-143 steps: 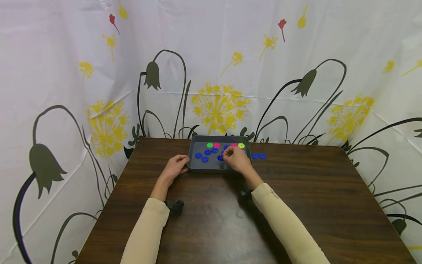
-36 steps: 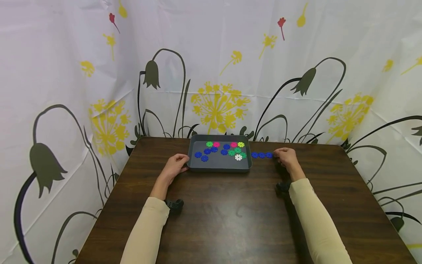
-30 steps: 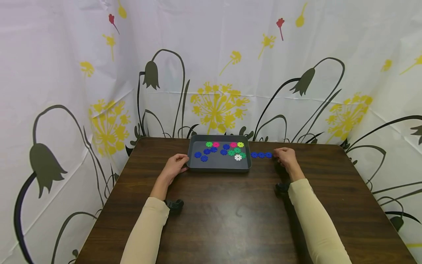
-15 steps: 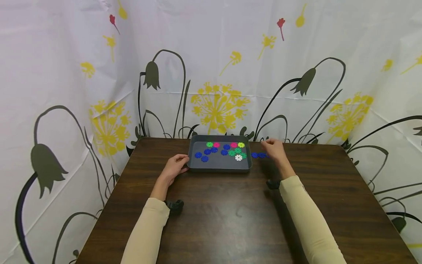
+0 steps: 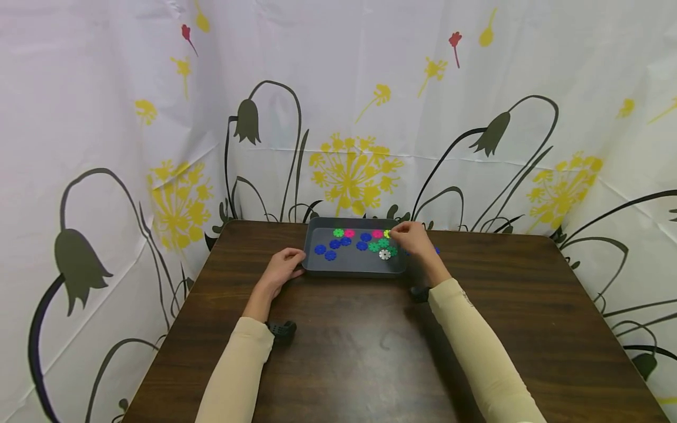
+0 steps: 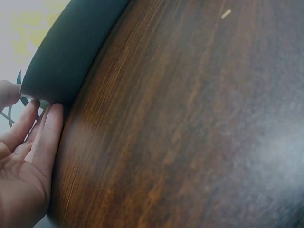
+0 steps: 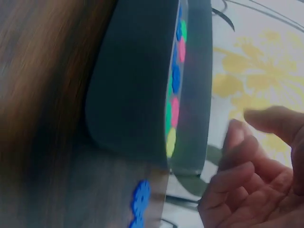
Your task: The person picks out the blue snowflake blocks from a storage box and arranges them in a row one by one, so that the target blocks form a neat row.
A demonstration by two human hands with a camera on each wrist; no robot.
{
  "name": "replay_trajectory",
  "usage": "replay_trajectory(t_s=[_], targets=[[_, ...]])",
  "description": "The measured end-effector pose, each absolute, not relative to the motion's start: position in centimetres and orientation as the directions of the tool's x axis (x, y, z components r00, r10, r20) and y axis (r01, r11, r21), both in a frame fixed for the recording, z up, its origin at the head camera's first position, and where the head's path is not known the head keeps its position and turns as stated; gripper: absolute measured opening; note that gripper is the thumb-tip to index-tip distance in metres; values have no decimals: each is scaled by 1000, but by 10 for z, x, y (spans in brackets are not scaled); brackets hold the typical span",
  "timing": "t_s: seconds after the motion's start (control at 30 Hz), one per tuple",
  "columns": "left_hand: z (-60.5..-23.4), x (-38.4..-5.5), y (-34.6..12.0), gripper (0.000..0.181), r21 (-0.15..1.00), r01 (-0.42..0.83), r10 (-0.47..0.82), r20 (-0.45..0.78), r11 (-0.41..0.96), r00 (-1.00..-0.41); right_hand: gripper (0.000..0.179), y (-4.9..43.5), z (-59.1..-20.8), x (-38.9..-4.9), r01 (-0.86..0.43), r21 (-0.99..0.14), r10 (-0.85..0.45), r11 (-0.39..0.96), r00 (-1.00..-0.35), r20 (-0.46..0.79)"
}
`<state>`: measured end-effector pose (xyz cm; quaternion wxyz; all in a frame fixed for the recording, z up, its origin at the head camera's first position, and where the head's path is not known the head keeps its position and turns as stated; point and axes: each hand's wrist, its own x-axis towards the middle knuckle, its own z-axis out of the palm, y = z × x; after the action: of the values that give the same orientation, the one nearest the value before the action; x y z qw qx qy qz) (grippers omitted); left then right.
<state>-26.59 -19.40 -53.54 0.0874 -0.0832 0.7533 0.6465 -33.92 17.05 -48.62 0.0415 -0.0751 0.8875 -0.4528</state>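
A dark grey tray holds several small flower-shaped discs: blue ones, green ones, pink ones, a yellow one and a white one. My left hand grips the tray at its left side; in the left wrist view, the fingertips meet the tray's edge. Over the tray's right side hovers my right hand, bent fingers and thumb apart with nothing between them. It partly hides the yellow disc and, beyond the tray, a row of blue discs on the table.
The brown wooden table carries the tray near its far edge. Behind it hangs a white curtain printed with flowers. A dark strap device is on each wrist.
A blue disc went from the tray to the row on the right, which grew from two to three. My right hand then returned leftward over the tray. The left hand stayed at the tray.
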Motion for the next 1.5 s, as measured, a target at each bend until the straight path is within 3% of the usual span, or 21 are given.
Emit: replay_trajectory(t_s=[0.23, 0.43, 0.8, 1.5], targets=[[-535, -265, -194, 42, 959, -236, -15, -236, 159, -972, 26, 139, -489, -347, -130, -776, -282, 618, -957, -64], [-535, -265, -193, 43, 959, -234, -11, -235, 159, -972, 23, 118, -492, -351, -133, -693, -269, 709, -959, -92], [-535, -267, -191, 38, 963, -222, -20, -222, 154, -975, 32, 98, -506, -359, -105, -529, -242, 842, -950, -197], [-539, -267, -197, 35, 965, -221, -11, -222, 139, -975, 26, 89, -513, -361, -49, -520, -171, 853, -967, -189]])
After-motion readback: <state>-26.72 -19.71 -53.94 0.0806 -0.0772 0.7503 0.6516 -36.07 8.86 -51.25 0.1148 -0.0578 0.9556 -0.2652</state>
